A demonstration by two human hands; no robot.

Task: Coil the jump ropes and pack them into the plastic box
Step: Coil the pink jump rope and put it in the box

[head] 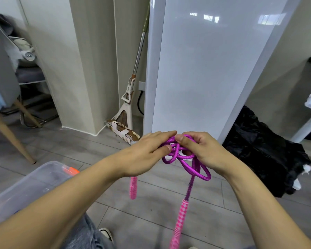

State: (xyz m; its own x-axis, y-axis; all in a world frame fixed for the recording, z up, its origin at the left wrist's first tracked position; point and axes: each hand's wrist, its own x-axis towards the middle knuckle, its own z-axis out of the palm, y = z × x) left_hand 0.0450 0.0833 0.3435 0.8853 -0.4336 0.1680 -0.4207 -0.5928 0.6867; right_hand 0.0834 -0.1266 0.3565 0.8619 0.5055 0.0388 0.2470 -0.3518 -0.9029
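A purple jump rope [185, 162] is bunched into loose loops in the air at the middle of the view. My left hand [147, 153] holds the left side of the bundle, thumb pressed on the cord. My right hand [199, 150] pinches the top of the loops from the right. Two pink handles hang below: one [133, 187] under my left hand, the other [180, 223] dangling lower toward the floor. The clear plastic box [25, 187] stands open at the lower left, with an orange item [70, 170] at its far edge.
A mop [127, 97] leans in the corner beside a tall white panel [205, 69]. Black plastic bags [264, 153] lie on the floor at the right. A chair with wooden legs [11, 135] stands at the left. Grey plank floor runs underneath.
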